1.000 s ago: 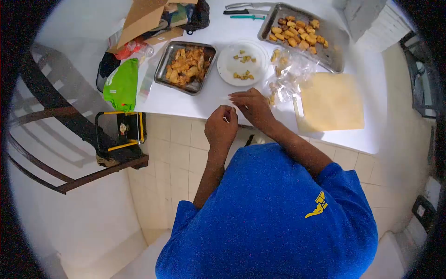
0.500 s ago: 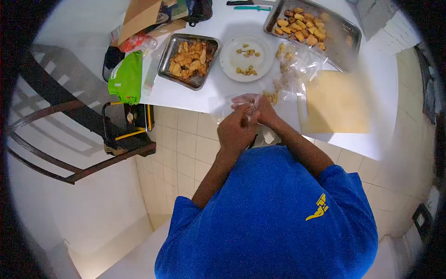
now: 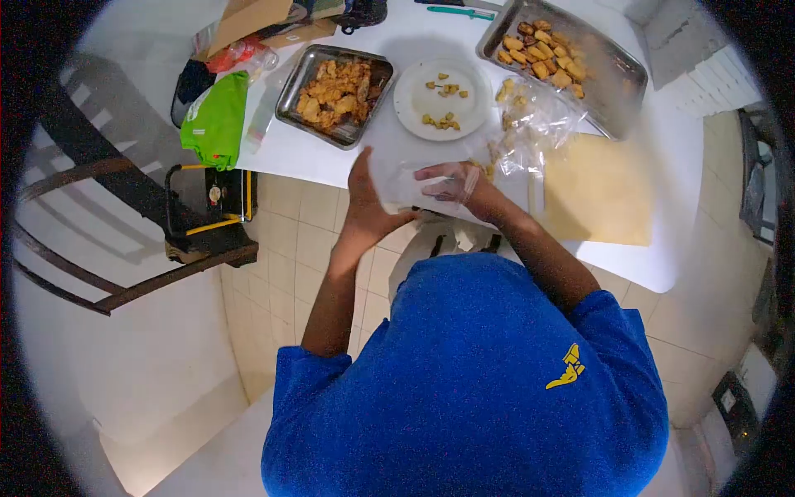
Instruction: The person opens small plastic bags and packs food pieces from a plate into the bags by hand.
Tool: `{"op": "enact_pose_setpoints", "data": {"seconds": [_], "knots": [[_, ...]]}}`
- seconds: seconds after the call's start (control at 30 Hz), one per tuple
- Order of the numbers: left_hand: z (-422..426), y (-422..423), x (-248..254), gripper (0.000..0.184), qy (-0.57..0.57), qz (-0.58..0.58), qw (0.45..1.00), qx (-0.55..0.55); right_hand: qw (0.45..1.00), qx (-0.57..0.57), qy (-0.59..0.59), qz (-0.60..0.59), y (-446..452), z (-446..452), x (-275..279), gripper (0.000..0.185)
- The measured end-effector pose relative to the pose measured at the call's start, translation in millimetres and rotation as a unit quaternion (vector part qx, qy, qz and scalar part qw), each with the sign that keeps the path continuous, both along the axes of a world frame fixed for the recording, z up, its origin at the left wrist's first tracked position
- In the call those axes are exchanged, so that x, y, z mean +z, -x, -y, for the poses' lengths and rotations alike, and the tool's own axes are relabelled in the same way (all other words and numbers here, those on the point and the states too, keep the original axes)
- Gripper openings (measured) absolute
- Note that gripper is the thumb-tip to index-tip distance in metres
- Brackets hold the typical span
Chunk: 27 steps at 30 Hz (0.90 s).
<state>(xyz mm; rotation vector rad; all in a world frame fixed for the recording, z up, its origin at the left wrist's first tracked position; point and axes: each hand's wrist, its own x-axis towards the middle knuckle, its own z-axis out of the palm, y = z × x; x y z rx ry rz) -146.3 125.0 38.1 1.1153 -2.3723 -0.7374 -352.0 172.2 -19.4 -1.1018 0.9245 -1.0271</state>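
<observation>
My left hand (image 3: pixel 364 207) is bare, its thumb and fingers spread, near the front edge of the table with nothing in it. To its right, my right hand (image 3: pixel 457 184) wears a thin clear plastic glove (image 3: pixel 476 178). Its fingers stretch leftward, apart from my left hand, and hold nothing I can see. Just beyond them, a white plate (image 3: pixel 404 116) carries small pale food pieces (image 3: pixel 447 87) in two groups. Next to my right hand lies a clear plastic bag (image 3: pixel 551 120) with yellowish pieces in and around it.
A metal tray (image 3: pixel 286 112) holds browned, shredded-looking food at left. A larger tray (image 3: pixel 617 108) at back right holds golden chunks. A beige board (image 3: pixel 600 195) lies at right. A green bag (image 3: pixel 217 124), a cardboard box (image 3: pixel 248 25) and a teal-handled utensil (image 3: pixel 461 12) are also around.
My hands were together at the plastic glove. They have parted: my left hand has moved left and opened, and my right hand's gloved fingers now extend.
</observation>
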Motion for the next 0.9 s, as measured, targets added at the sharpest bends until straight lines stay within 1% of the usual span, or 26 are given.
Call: {"op": "enact_pose_setpoints", "data": {"seconds": [0.03,0.07,0.1,0.13,0.17,0.23,0.27,0.3,0.33,0.4,0.43,0.47,0.53,0.57,0.6,0.63,0.67,0.7,0.73,0.8,0.83,0.9], "knots": [[-1.6,-1.9,0.2,0.097,-0.070,-0.053,0.994,0.059,0.999,0.003,0.027,-0.026,1.2,1.5,-1.6,0.032],[2.6,-8.2,-5.0,0.087,-0.196,-0.110,0.972,0.076,0.999,0.002,0.038,-0.031,1.0,2.4,-3.2,0.032],[7.3,-15.1,-8.1,0.077,-0.319,-0.163,0.929,0.094,0.998,0.002,0.048,-0.036,-0.2,3.4,-2.6,0.032],[10.0,-20.8,-11.5,0.068,-0.436,-0.213,0.867,0.111,0.997,0.004,0.058,-0.041,-2.2,4.2,-1.9,0.032],[10.7,-26.0,-15.0,0.038,-0.450,-0.230,0.853,0.133,0.998,0.005,0.028,-0.047,-5.0,4.0,-0.4,0.030],[19.3,-35.2,-12.4,0.026,-0.441,-0.212,0.856,0.165,0.998,0.009,-0.032,-0.062,-11.8,4.6,8.5,0.026],[24.5,-41.5,-10.1,0.021,-0.437,-0.203,0.858,0.181,0.999,0.006,-0.028,-0.047,-15.4,6.7,5.2,0.027],[29.1,-46.9,-5.3,0.015,-0.424,-0.227,0.859,0.176,0.999,0.003,-0.023,-0.031,-19.5,9.5,2.9,0.028],[33.5,-52.3,0.1,0.015,-0.410,-0.204,0.871,0.177,1.000,-0.001,-0.017,-0.017,-23.3,13.2,1.4,0.029],[44.3,-63.8,8.7,0.015,-0.378,-0.161,0.895,0.176,0.999,0.010,-0.025,-0.046,-30.6,20.4,7.4,0.031],[50.6,-71.7,1.1,0.015,-0.375,-0.209,0.890,0.153,0.998,0.014,-0.028,-0.062,-34.8,24.9,12.6,0.032],[56.2,-76.0,-1.7,0.018,-0.312,-0.189,0.916,0.169,0.998,0.010,-0.029,-0.056,-39.5,30.1,13.2,0.031],[63.2,-75.3,7.8,0.023,-0.184,-0.145,0.952,0.196,0.999,-0.001,-0.032,-0.043,-51.9,40.0,17.6,0.031],[64.4,-75.6,15.0,0.026,-0.045,-0.091,0.976,0.195,0.996,0.009,-0.062,-0.058,-55.9,45.8,21.0,0.035],[61.8,-73.7,28.3,0.028,0.096,-0.036,0.976,0.191,0.995,-0.031,-0.092,0.020,-62.2,51.3,16.8,0.035],[58.8,-72.4,33.8,0.031,0.234,0.019,0.954,0.187,0.986,-0.070,-0.119,0.098,-70.0,56.9,9.0,0.035],[53.9,-69.3,29.7,0.035,0.175,-0.036,0.972,0.152,0.968,-0.105,-0.146,0.174,-76.8,61.7,1.3,0.036],[48.9,-60.0,31.3,0.034,0.144,-0.053,0.982,0.109,0.964,-0.159,-0.169,0.130,-89.6,67.9,25.2,0.033],[47.1,-51.7,34.3,0.032,0.117,-0.071,0.988,0.066,0.960,-0.172,-0.151,0.161,-97.7,75.6,21.1,0.034],[60.4,-49.1,8.9,0.028,0.130,-0.116,0.983,0.052,0.947,-0.198,-0.110,0.229,-114.0,91.7,6.9,0.034],[69.1,-49.6,5.5,0.027,0.137,-0.138,0.980,0.040,0.943,-0.200,-0.095,0.247,-121.6,99.1,13.6,0.035],[77.8,-57.8,9.5,0.021,0.134,-0.150,0.979,0.029,0.933,-0.246,-0.102,0.243,-138.0,112.0,27.4,0.036]]}}
